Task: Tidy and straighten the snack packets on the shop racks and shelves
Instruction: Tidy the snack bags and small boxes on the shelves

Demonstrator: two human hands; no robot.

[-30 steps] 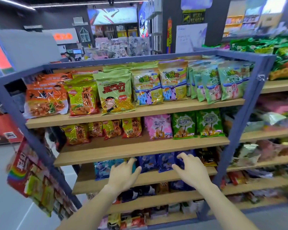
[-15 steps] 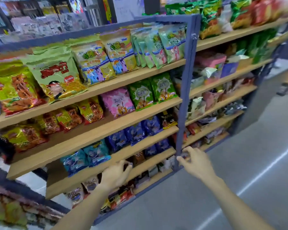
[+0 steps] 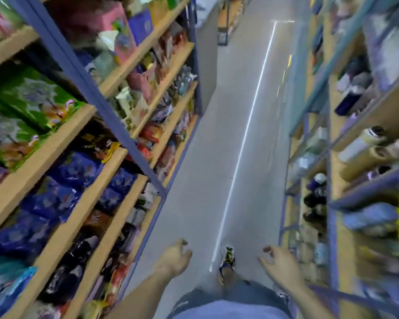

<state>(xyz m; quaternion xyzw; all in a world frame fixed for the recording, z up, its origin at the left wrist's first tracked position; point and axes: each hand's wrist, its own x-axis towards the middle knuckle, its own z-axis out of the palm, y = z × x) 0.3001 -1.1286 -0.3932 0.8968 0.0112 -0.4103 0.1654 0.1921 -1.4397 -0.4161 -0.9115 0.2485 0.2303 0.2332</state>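
The snack rack (image 3: 115, 125) with wooden shelves and a blue frame runs along my left, blurred by motion. Green packets (image 3: 21, 111) lie on an upper shelf and blue packets (image 3: 62, 178) on the one below. My left hand (image 3: 174, 257) hangs over the aisle floor, fingers loosely curled, holding nothing. My right hand (image 3: 279, 261) hovers at the same height with relaxed, spread fingers, also holding nothing. Neither hand touches a shelf or packet.
A grey aisle floor (image 3: 217, 157) with a thin white line (image 3: 247, 132) stretches ahead. A second rack (image 3: 332, 157) on my right holds bottles and flasks (image 3: 364, 143). My foot (image 3: 227, 261) and legs show below.
The view has swung right, from facing the snack rack to looking down the aisle. Both hands have pulled away from the shelves and now hang over the floor.
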